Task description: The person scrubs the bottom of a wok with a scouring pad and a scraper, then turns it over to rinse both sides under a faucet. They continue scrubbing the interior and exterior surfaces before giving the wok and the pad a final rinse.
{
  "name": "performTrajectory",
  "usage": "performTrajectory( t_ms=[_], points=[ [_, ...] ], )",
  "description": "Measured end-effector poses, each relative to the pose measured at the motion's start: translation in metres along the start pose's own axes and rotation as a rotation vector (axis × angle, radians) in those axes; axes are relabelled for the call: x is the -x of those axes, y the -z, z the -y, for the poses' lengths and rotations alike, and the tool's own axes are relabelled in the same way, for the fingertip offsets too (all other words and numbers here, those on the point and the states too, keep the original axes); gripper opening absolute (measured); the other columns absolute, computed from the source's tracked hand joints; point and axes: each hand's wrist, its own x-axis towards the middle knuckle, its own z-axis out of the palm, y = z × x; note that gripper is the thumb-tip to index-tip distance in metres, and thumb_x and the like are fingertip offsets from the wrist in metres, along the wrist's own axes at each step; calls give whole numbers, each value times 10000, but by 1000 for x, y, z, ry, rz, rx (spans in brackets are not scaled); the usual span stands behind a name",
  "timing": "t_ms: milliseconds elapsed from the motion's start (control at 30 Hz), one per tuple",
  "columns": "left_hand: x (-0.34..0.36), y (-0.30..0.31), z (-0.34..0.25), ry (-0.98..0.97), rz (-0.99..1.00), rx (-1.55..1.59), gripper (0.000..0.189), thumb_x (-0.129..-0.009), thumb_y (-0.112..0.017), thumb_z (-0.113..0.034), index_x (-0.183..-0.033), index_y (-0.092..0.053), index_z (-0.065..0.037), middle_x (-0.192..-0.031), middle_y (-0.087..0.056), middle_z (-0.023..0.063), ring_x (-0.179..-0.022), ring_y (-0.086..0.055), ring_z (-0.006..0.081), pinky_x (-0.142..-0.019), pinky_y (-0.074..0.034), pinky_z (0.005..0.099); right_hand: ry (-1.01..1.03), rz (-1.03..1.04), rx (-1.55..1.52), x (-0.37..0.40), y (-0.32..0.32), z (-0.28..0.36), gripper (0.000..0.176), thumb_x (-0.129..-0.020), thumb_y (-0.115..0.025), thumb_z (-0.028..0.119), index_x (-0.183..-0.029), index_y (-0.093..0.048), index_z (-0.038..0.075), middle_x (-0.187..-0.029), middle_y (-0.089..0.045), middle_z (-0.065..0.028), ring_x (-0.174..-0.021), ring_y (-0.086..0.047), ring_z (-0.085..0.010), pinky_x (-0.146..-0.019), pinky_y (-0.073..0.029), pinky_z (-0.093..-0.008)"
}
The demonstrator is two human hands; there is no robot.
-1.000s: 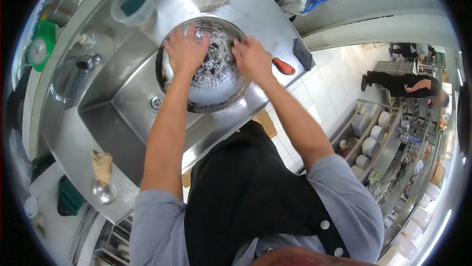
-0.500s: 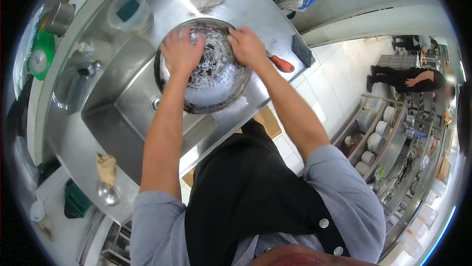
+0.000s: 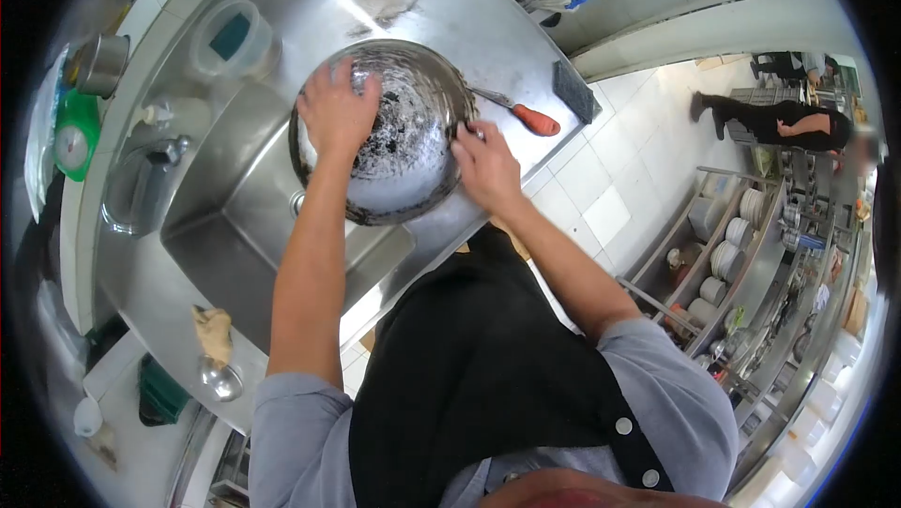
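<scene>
A large round metal pan (image 3: 413,170), its surface smeared with black burnt grime, lies over the edge of the sink and the steel counter. On its left side rests my left hand (image 3: 336,112), fingers spread on the metal. My right hand (image 3: 488,166) is closed at the pan's right rim, pinching a small dark, shiny thing that I cannot make out. A tool with an orange-red handle (image 3: 536,121) and a metal blade lies just beyond the pan's right edge. Further right is a dark grey scouring pad (image 3: 573,92).
The steel sink (image 3: 225,245) has a faucet (image 3: 169,150) at its left. A clear plastic tub (image 3: 235,39) with a green pad inside stands behind. A cloth (image 3: 213,334) and a metal bowl (image 3: 221,379) are lower left. Another person (image 3: 788,123) stands near shelves of dishes (image 3: 732,245).
My right hand has moved from the pan's upper right down along its right rim, uncovering the orange-handled tool's blade. My left hand stays spread on the pan.
</scene>
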Motion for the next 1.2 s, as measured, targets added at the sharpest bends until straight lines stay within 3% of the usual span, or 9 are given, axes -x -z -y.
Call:
performTrajectory(
  t_ms=[133, 333, 533, 667, 767, 867, 967, 1067, 1200],
  points=[
    [0, -3, 1, -12, -35, 10, 664, -1061, -644, -593, -1561, -686, -159, -1644, -605, 195, -1533, -546, 380, -1287, -375, 572, -70, 230, -36, -136, -15, -24, 378, -1113, -686, 322, -1412, -792, 117, -1410, -699, -208, -1266, -701, -432, -1025, -602, -531],
    [2, 2, -1, -25, -48, -4, 664, -1061, -643, -593, -1553, -689, -151, -1629, -615, 213, -1530, -548, 390, -1276, -386, 571, 103, -47, 14, 10, 7, 14, 389, -1109, -675, 338, -1395, -788, 100, -1327, -721, -222, -1232, -705, -409, -962, -619, -550],
    [1, -2, 1, -17, -45, 19, 669, -1054, -648, -595, -1555, -692, -154, -1633, -613, 219, -1540, -540, 399, -1287, -364, 592, 69, 173, 75, -124, -3, 13, 342, -1083, -707, 326, -1328, -804, 108, -1319, -705, -180, -1147, -714, -423, -919, -640, -544],
    [0, 3, 0, 10, -24, 31, 673, -1052, -645, -598, -1560, -694, -160, -1639, -608, 218, -1548, -531, 404, -1297, -349, 597, 204, -90, 119, -26, 7, 28, 344, -1098, -664, 355, -1324, -794, 131, -1243, -740, -198, -1110, -728, -452, -877, -634, -554],
    [1, 4, -2, 12, -14, 36, 680, -1053, -634, -606, -1568, -691, -165, -1649, -594, 216, -1558, -515, 406, -1304, -328, 620, 194, 0, 156, -28, 12, 34, 360, -1097, -666, 346, -1370, -771, 136, -1288, -729, -191, -1118, -725, -448, -881, -635, -551],
    [2, 0, 1, 30, 3, 62, 695, -1058, -612, -618, -1582, -682, -167, -1666, -569, 210, -1578, -481, 408, -1319, -288, 650, 79, 277, 275, -129, 9, 44, 352, -1063, -724, 302, -1366, -763, 127, -1375, -667, -149, -1140, -709, -406, -882, -647, -535],
    [1, 3, -1, 29, 6, 68, 691, -1063, -603, -616, -1586, -678, -170, -1667, -570, 207, -1577, -478, 414, -1319, -284, 649, 161, 68, 276, -107, -6, 37, 339, -1055, -730, 303, -1344, -778, 132, -1369, -671, -151, -1137, -713, -402, -851, -651, -540],
    [2, 3, -2, 44, 4, 64, 687, -1064, -603, -614, -1584, -679, -171, -1661, -573, 210, -1569, -482, 420, -1316, -286, 649, 240, 47, 263, -6, 12, 43, 334, -1076, -693, 323, -1338, -786, 139, -1318, -722, -178, -1130, -724, -437, -839, -638, -575],
    [1, 3, 0, 22, -26, 63, 685, -1057, -618, -605, -1580, -680, -167, -1639, -588, 217, -1550, -495, 422, -1302, -304, 653, 195, 94, 278, -72, 4, 48, 335, -1063, -720, 309, -1345, -784, 139, -1370, -704, -170, -1134, -719, -446, -869, -639, -566]
  ],
)
